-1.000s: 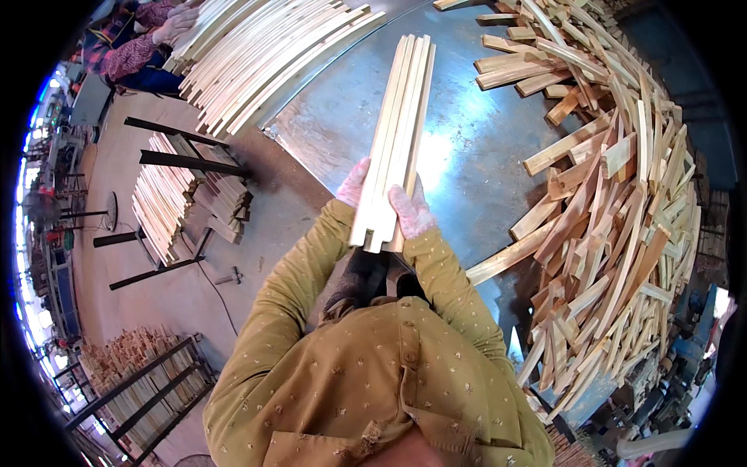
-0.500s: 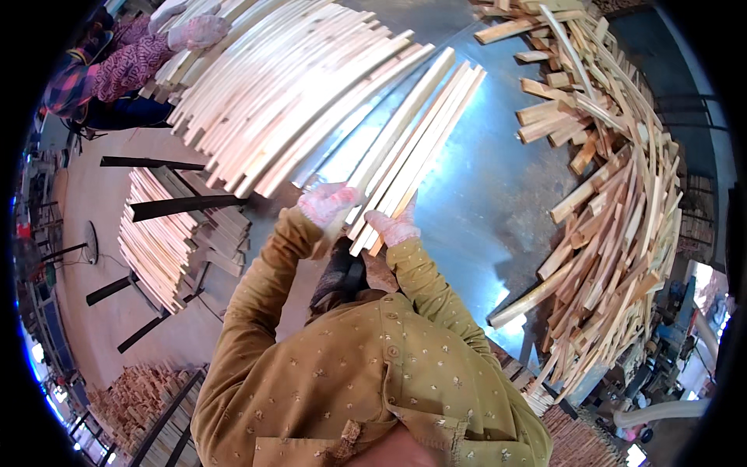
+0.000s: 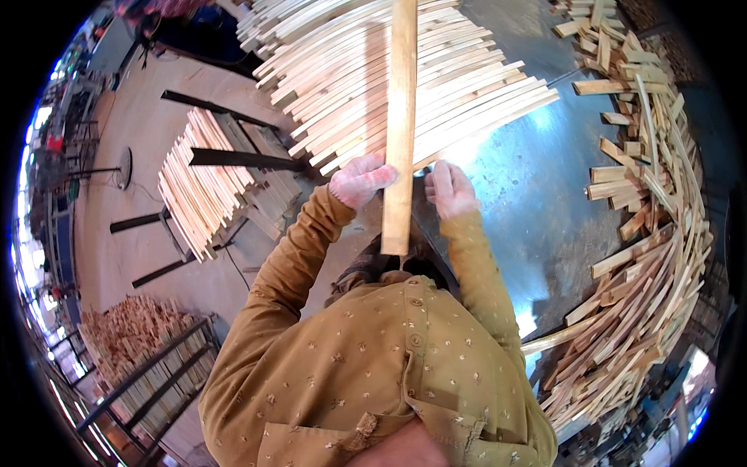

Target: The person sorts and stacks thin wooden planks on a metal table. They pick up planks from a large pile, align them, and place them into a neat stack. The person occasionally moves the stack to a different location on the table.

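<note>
1. L grip (image 3: pixel 362 181): mid-frame, just L of ctr; clasped round plank, thumb over its face.
2. Plank (image 3: pixel 401 101): approx. vertical at frame ctr; top end cut off by upper edge of pic, bottom end free, below L grip, in front of the wearer's shirt (image 3: pixel 342 350).
3. R grip (image 3: pixel 453 191): just R of plank, w/ a small gap between; fingers curled in. Can't tell if anything's in it.
4. Strips (image 3: pixel 475 101): wide row side by side, upper ctr, slanting up to the R; plank crosses in front of them.
5. Table (image 3: pixel 517 187): shiny blue-grey metal, ctr-R, under the strips.
6. Offcuts (image 3: pixel 638 303): long messy heap down R side of frame, mixed lengths, ends jutting L onto table.
7. Rack (image 3: pixel 245 159): dark bars, mid-L, w/ stacked strips on it.
8. Bin (image 3: pixel 163 373): lower L, dark rails, packed w/ wood pcs.
9. Co-worker (image 3: pixel 198 33): upper L, dark clothing, partly out of frame.
</note>
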`<control>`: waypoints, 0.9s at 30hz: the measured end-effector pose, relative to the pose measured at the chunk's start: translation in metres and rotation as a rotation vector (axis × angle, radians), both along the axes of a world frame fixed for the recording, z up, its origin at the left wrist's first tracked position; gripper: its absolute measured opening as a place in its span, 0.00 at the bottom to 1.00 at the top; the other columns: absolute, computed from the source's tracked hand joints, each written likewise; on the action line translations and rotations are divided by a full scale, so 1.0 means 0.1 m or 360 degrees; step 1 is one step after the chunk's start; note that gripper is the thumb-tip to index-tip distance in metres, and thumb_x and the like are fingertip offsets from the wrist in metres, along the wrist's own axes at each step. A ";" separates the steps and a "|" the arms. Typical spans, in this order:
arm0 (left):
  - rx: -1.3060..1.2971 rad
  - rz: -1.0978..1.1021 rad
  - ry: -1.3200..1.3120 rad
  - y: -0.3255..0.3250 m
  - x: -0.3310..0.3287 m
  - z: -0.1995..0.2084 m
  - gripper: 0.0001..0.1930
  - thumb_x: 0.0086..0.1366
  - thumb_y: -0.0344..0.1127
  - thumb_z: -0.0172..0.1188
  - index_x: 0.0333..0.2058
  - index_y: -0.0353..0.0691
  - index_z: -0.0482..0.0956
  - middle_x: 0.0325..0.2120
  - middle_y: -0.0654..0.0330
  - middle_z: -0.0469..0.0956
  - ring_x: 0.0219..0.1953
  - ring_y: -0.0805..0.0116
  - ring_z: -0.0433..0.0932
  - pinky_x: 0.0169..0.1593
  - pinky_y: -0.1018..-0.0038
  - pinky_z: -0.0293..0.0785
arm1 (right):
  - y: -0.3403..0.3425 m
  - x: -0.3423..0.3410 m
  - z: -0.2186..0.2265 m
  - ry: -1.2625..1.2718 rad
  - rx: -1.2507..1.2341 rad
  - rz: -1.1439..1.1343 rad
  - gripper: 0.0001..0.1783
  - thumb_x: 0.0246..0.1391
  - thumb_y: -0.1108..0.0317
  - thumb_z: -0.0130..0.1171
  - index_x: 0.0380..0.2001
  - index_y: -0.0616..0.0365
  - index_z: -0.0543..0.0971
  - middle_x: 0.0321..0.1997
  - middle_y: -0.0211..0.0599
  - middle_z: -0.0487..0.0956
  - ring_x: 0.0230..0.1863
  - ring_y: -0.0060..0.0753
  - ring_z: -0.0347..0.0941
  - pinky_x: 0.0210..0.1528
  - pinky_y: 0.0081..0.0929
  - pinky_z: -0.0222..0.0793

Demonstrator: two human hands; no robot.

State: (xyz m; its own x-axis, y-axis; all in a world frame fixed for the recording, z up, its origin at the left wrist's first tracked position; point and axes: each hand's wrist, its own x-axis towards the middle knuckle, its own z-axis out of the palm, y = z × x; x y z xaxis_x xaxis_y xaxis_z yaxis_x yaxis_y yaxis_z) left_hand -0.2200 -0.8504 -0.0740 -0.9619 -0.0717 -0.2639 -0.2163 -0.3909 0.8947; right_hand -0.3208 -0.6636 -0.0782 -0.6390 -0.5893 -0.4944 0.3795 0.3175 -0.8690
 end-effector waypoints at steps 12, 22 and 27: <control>-0.3310 -0.0631 -0.0368 -0.59 1.39 1.45 0.20 0.59 0.46 0.61 0.47 0.45 0.71 0.42 0.54 0.72 0.47 0.53 0.74 0.49 0.54 0.71 | 0.02 -0.04 1.00 0.1980 0.0493 0.1882 0.25 0.47 0.65 0.68 0.51 0.50 0.76 0.36 0.39 0.83 0.39 0.42 0.81 0.42 0.36 0.78; -0.2267 0.1539 -0.1573 -3.05 3.45 -0.02 0.19 0.68 0.45 0.56 0.45 0.32 0.73 0.37 0.42 0.79 0.41 0.42 0.78 0.47 0.56 0.75 | -1.17 0.57 0.40 0.2022 -0.0316 0.0048 0.21 0.55 0.82 0.57 0.53 0.71 0.73 0.50 0.51 0.78 0.50 0.44 0.77 0.56 0.35 0.73; -0.1514 0.1640 -0.2131 -4.60 3.57 -1.73 0.23 0.67 0.48 0.56 0.50 0.32 0.74 0.44 0.38 0.78 0.50 0.40 0.77 0.53 0.55 0.73 | -1.89 1.34 0.01 0.1535 0.0162 0.0321 0.18 0.54 0.77 0.57 0.49 0.65 0.76 0.42 0.48 0.80 0.40 0.47 0.78 0.47 0.37 0.74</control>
State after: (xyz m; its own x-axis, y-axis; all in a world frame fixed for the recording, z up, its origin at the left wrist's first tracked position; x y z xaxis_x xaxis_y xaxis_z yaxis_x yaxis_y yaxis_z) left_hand 0.1369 -1.3107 -0.2473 0.2974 -0.9299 -0.2163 -0.8728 -0.3566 0.3331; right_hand -0.1868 -0.8527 -0.0770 -0.6870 -0.7149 0.1305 -0.5455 0.3887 -0.7425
